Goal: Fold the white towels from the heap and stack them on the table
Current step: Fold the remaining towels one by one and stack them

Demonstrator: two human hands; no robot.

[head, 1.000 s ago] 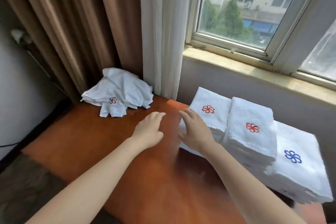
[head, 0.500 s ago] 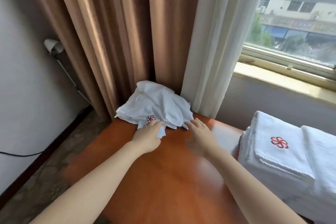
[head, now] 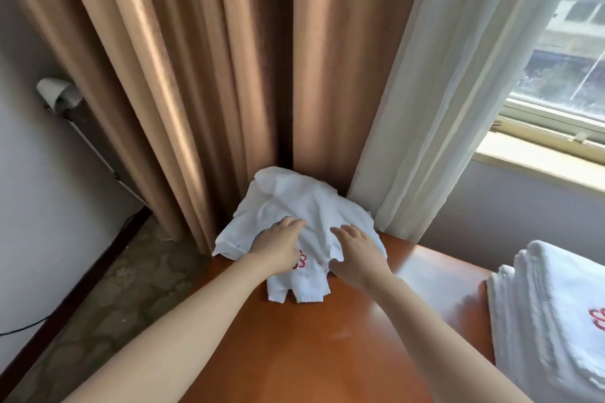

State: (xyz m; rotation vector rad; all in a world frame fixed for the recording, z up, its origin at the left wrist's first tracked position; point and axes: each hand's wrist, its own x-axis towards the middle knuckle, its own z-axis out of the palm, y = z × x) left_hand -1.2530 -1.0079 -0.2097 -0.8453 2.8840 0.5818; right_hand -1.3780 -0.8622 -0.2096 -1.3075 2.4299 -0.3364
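Head view, and nearest us it's two bare forearms stretching out over the glossy reddish-brown wooden table (head: 327, 353). Off at the right edge, a thick stack of folded white terry towels with a red flower emblem (head: 556, 321) sits squared up on the table, so a good share of the job looks done.

Moving further out, the left hand (head: 278, 247) is down on the crumpled heap of white towels (head: 294, 206), fingers curled into the cloth just above a red emblem; its grip looks to be closing on a fold, though I cannot tell whether it has truly pinched it. The right hand (head: 357, 252) is spread flat, fingers apart, grip open, pressing on the heap's right side.

The heap itself sits at the table's far left corner, against the tan pleated curtain (head: 196, 75) and the sheer white curtain (head: 442, 91). It's small; my read is only a few towels remain, each needing lifting, folding, stacking.
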